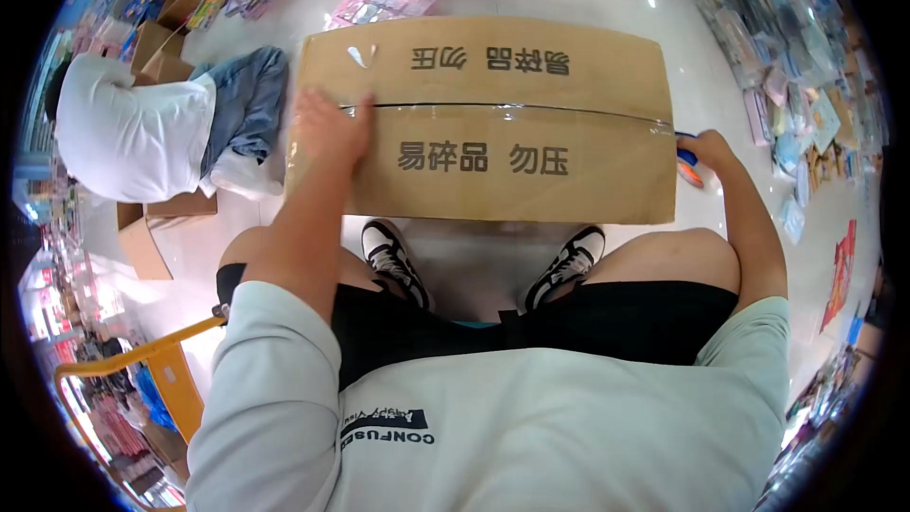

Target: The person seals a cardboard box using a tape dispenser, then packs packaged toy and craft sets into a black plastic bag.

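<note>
In front of you sits the large, oblong brown cardboard box (483, 194), its long axis running left to right, its flaps meeting along a lengthwise seam that hides any contents; the near flap's black characters read upright to you, the far flap's upside down. Your left hand (332, 125) lies on its top near the left end, fingers unclenched, while your right hand (709, 148), beside the right end, is clamped on a small blue-and-orange tool (688, 169).
</note>
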Demonstrator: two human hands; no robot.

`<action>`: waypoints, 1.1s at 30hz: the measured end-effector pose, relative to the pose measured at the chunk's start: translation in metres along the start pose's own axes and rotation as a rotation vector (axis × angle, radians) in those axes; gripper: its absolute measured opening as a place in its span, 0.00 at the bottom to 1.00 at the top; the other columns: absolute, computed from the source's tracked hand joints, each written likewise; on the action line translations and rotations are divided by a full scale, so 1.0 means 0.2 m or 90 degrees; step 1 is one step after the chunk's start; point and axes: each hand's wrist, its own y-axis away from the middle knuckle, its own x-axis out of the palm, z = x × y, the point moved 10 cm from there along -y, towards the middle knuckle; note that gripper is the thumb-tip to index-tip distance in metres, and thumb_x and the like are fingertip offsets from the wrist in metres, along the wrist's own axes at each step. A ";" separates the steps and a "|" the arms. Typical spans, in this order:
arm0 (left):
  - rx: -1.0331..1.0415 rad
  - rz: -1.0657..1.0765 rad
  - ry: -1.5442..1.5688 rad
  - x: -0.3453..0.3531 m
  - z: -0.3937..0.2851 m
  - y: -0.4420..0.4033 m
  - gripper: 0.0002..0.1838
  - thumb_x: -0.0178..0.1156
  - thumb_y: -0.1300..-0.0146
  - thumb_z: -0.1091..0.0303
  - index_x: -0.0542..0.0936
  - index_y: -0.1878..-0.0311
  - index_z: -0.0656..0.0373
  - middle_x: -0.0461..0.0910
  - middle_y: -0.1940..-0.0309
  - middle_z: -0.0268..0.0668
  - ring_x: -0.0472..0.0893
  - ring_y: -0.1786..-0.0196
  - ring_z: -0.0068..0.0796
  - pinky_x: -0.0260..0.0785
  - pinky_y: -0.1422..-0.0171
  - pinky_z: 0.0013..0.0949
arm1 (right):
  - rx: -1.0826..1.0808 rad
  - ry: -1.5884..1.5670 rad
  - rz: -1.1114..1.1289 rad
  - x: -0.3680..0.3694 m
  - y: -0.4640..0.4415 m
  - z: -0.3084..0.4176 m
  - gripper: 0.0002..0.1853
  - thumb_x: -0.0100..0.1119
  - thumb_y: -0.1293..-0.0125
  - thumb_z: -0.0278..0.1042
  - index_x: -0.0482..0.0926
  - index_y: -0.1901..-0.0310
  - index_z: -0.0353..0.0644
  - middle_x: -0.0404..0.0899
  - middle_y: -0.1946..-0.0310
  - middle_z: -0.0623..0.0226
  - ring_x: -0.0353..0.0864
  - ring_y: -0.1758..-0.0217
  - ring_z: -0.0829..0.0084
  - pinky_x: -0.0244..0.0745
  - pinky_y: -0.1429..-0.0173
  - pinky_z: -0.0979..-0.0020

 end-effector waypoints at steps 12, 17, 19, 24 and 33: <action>0.392 0.076 0.028 -0.08 -1.13 0.46 0.63 0.49 0.36 0.22 0.55 0.24 0.81 0.50 0.20 0.68 0.47 0.16 0.62 0.32 0.13 0.54 | 0.138 -0.181 -0.102 -0.22 0.18 -0.22 0.42 0.71 0.49 0.72 0.88 0.65 0.28 0.86 0.68 0.46 0.86 0.67 0.58 0.78 0.59 0.59; 0.625 0.165 0.242 -0.14 -2.10 1.03 0.58 0.53 0.35 0.29 0.57 0.22 0.76 0.50 0.19 0.61 0.45 0.15 0.56 0.32 0.12 0.51 | 0.186 -0.236 -0.131 -0.21 0.19 -0.37 0.40 0.72 0.49 0.71 0.88 0.65 0.29 0.87 0.68 0.48 0.86 0.68 0.58 0.78 0.60 0.59; 0.732 0.207 0.279 -0.21 -2.36 1.29 0.55 0.50 0.33 0.30 0.56 0.21 0.73 0.48 0.17 0.58 0.43 0.14 0.54 0.30 0.12 0.51 | 0.197 -0.222 -0.134 -0.20 0.20 -0.44 0.39 0.72 0.49 0.71 0.88 0.65 0.29 0.87 0.68 0.50 0.86 0.68 0.59 0.78 0.61 0.60; 0.857 0.196 0.289 -0.14 -2.47 1.43 0.51 0.43 0.29 0.30 0.54 0.18 0.66 0.47 0.15 0.47 0.43 0.13 0.46 0.30 0.12 0.50 | 0.240 -0.170 -0.112 -0.14 0.26 -0.56 0.42 0.72 0.49 0.71 0.87 0.64 0.25 0.87 0.67 0.45 0.87 0.64 0.58 0.79 0.58 0.59; 0.756 0.133 0.134 -0.07 -1.53 0.66 0.48 0.43 0.28 0.30 0.52 0.16 0.55 0.45 0.14 0.42 0.43 0.13 0.44 0.34 0.12 0.53 | 0.207 -0.160 -0.217 -0.23 0.23 -0.60 0.41 0.70 0.47 0.72 0.86 0.68 0.26 0.86 0.69 0.46 0.86 0.64 0.57 0.75 0.57 0.57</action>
